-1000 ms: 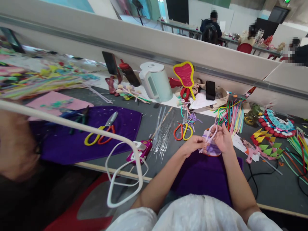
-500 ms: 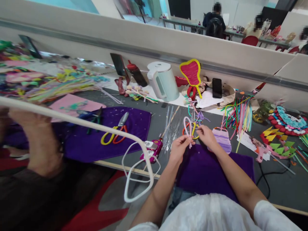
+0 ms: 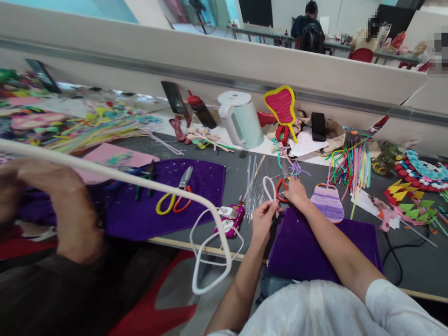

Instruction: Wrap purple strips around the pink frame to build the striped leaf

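Observation:
My left hand (image 3: 265,218) pinches the base of a pale pink pipe-cleaner loop (image 3: 269,185), which stands up from my fingertips. To its right, my right hand (image 3: 297,192) closes over the handles of a pair of scissors (image 3: 281,190) lying on the grey table. One red-orange handle shows beside my fingers; the yellow handle is mostly covered. The blades point away from me. Below my hands lies a folded purple cloth (image 3: 325,247). A purple striped bag-shaped piece (image 3: 327,203) lies right of my right hand.
Clear strips (image 3: 255,191) and a magenta power strip (image 3: 231,220) lie left of my hands. A white kettle (image 3: 245,119) stands behind. Pipe cleaners (image 3: 355,163) and a pink glue gun (image 3: 384,214) are right. At left, another person's arm (image 3: 72,205) is beside a white curved tube (image 3: 115,175).
My right hand has moved from beside the loop onto the scissors' handles. The pink loop in my left hand has shifted left, away from the scissors. The view has shifted slightly.

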A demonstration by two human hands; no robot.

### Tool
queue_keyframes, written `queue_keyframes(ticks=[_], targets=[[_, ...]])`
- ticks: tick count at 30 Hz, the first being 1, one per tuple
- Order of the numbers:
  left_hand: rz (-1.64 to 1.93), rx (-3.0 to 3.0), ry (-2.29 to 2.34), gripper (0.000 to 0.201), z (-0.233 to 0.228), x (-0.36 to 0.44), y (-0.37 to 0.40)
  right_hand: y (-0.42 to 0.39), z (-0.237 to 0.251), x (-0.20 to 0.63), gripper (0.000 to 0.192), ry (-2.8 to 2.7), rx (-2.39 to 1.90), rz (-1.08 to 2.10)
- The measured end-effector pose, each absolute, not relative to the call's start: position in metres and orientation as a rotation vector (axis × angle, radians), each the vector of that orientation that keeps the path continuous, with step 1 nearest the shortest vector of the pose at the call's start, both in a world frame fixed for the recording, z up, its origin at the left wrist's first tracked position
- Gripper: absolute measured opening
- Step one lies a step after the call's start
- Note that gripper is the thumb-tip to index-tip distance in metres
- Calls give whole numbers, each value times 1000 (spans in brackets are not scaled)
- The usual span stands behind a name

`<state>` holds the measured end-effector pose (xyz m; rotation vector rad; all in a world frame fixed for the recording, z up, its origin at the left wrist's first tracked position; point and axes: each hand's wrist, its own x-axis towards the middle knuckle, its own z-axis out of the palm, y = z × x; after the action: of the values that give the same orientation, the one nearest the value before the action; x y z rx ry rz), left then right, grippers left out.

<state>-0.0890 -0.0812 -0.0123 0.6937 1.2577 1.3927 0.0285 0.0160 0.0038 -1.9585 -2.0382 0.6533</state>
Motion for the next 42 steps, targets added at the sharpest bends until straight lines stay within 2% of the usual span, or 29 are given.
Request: queue_keyframes(ticks=[4, 8, 13, 16, 21, 27, 35, 42], targets=[[1357, 711, 1261, 36, -12, -90, -78, 17, 6, 48, 45, -1689, -1770, 980], [1323, 767, 1268, 38, -8, -90, -72, -3, 18, 72, 56, -1129, -1402, 1485], [1316, 964, 1337, 33, -8, -84, -58, -55, 41, 112, 53, -994, -950, 1777], [1300, 1139, 1380, 29, -10, -78, -47, -81, 49, 130, 48, -963, -840, 1793], [1285, 1408, 1428, 22, -11, -65, -36, -106, 50, 143, 64, -942, -734, 1919], [1167, 1735, 1538, 22, -3, -53, -37, -114, 43, 147, 48, -868, -873, 1997], [985, 2094, 1489, 25, 8, -39, -52, -102, 53, 151, 40, -661, -854, 1962], [961, 2200, 1506, 29, 7, -33, -59, -104, 51, 137, 38, -564, -812, 1892]])
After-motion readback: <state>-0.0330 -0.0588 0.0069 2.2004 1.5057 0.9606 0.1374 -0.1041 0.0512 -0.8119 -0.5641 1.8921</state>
